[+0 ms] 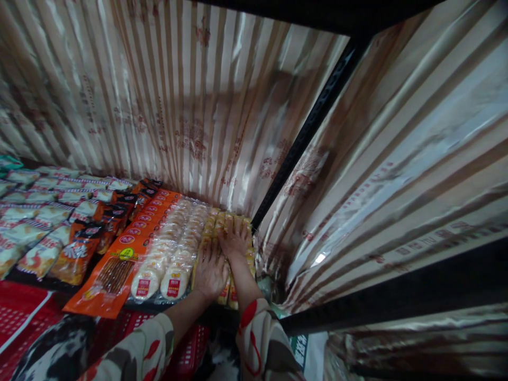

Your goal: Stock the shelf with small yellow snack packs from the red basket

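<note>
My left hand [209, 274] lies flat, fingers spread, on the near end of a yellow snack packet [222, 225] at the right end of a shelf. My right hand [233, 239] presses flat on the same packet a little farther back, fingers stretched towards the wall. Right beside them to the left lies a clear packet of round white rice crackers [174, 248]. Both forearms wear patterned cream and red sleeves.
An orange packet [119, 264] and several more snack packets [43, 217] fill the shelf to the left. Striped shiny wrapping [190, 95] lines the back and right side. A black shelf post [305, 132] stands at the corner. A red plastic basket [24, 312] sits below left.
</note>
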Available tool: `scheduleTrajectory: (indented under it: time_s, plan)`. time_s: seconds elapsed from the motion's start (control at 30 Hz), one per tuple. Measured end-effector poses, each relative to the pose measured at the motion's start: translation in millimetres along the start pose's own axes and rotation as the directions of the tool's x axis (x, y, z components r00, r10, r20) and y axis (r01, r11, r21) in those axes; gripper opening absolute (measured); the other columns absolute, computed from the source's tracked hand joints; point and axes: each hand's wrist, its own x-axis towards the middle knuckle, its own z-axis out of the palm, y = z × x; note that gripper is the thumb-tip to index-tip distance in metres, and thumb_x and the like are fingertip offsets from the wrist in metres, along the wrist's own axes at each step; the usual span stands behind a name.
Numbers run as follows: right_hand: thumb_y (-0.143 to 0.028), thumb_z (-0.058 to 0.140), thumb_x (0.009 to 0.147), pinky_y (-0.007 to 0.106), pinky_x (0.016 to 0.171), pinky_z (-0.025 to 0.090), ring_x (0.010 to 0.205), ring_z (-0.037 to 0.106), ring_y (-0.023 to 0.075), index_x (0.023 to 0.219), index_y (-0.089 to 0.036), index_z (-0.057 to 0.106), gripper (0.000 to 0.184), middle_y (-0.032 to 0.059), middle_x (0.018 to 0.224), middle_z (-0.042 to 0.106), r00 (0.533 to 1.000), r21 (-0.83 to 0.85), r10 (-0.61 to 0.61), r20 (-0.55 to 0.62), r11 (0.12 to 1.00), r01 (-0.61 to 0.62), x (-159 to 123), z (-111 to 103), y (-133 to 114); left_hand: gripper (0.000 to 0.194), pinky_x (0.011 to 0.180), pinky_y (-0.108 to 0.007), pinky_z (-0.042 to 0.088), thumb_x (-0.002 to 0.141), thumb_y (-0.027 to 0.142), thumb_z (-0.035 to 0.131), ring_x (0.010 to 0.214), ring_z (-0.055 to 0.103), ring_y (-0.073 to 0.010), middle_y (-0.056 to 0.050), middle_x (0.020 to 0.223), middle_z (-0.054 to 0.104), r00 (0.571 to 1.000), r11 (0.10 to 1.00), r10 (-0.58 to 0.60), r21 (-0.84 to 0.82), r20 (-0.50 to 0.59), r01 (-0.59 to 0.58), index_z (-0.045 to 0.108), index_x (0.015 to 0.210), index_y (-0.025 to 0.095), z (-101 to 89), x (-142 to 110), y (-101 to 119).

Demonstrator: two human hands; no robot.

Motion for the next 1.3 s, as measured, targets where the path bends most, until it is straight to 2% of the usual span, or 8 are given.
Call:
scheduleTrajectory:
  time_s: [0.17,0.37,0.5,0.6,0.77,1.1,1.17,1.3]
  plan:
    - [-0.054,0.026,0.090,0.050,0.109,0.003,0.141,0.005,0.0318,0.145,-0.028,0.023,0.060,0.0019,0.153,0.020,0.997,0.025,-0.028,0.078,0.999,0.026,9,8,-1,0.041,0.108,-0.053,0.025,0.084,0.035,0.045,0.124,0.045,-0.0308,-0.013,0.130,0.055,0.998,1.000,0.029,-0.004,-0.060,-0.030,0.058,0.119,0.017,3.8,-1,-2]
    - [-0.054,0.025,0.090,0.049,0.110,0.003,0.141,0.007,0.0285,0.145,-0.030,0.019,0.060,0.0021,0.153,0.021,0.996,0.019,-0.028,0.084,0.999,0.027,8,14,0,0.040,0.106,-0.054,0.028,0.083,0.034,0.046,0.126,0.043,-0.0323,-0.013,0.130,0.054,0.997,0.999,0.036,-0.006,-0.072,-0.036,0.059,0.117,0.017,4.0,-1,-3]
    - [-0.056,0.028,0.089,0.048,0.110,0.004,0.141,0.007,0.0303,0.145,-0.028,0.021,0.063,0.0027,0.153,0.022,1.000,0.031,-0.018,0.005,0.999,0.018,10,11,1,0.041,0.106,-0.053,0.030,0.083,0.035,0.048,0.127,0.042,-0.0323,-0.012,0.131,0.053,0.998,1.000,0.027,-0.008,-0.064,-0.028,0.059,0.118,0.017,3.0,0,-2]
    - [-0.057,0.028,0.089,0.047,0.110,0.004,0.141,0.005,0.0285,0.144,-0.029,0.024,0.062,0.0032,0.154,0.016,0.998,0.020,0.025,-0.061,1.000,-0.024,16,8,4,0.042,0.108,-0.054,0.028,0.084,0.035,0.048,0.129,0.039,-0.0317,-0.011,0.133,0.052,0.998,0.999,0.023,-0.022,-0.052,-0.024,0.057,0.121,0.018,2.6,0,-1]
    - [-0.059,0.027,0.088,0.049,0.110,0.005,0.141,0.004,0.0297,0.144,-0.029,0.024,0.064,0.0031,0.155,0.013,0.995,0.035,0.102,0.018,0.994,-0.103,27,4,13,0.039,0.108,-0.053,0.028,0.084,0.035,0.048,0.128,0.041,-0.0311,-0.011,0.133,0.052,0.998,0.999,0.025,-0.028,-0.059,-0.026,0.059,0.117,0.019,5.3,0,-2]
    - [-0.061,0.018,0.089,0.050,0.110,0.005,0.141,0.004,0.0287,0.145,-0.029,0.020,0.065,0.0048,0.155,0.014,0.984,0.019,0.113,0.136,0.993,-0.116,33,13,13,0.040,0.109,-0.052,0.026,0.084,0.034,0.048,0.129,0.039,-0.0292,-0.010,0.134,0.052,0.999,1.000,0.020,-0.009,-0.033,-0.020,0.058,0.120,0.019,6.4,0,-2]
    - [-0.061,0.020,0.089,0.049,0.110,0.004,0.141,0.006,0.0296,0.145,-0.029,0.023,0.065,0.0058,0.154,0.018,0.987,0.023,0.112,0.113,0.993,-0.115,32,10,11,0.040,0.109,-0.052,0.026,0.084,0.034,0.049,0.129,0.040,-0.0295,-0.011,0.133,0.052,0.999,1.000,0.019,-0.007,-0.045,-0.019,0.059,0.119,0.019,5.6,0,-2]
    - [-0.057,0.024,0.089,0.048,0.111,0.000,0.141,0.004,0.0301,0.143,-0.025,0.030,0.063,0.0074,0.154,0.017,0.998,0.015,0.056,-0.024,0.998,-0.056,34,1,0,0.041,0.108,-0.052,0.028,0.082,0.035,0.051,0.129,0.040,-0.0315,-0.012,0.133,0.052,0.997,1.000,0.013,-0.010,-0.076,-0.013,0.060,0.118,0.018,5.0,0,-1]
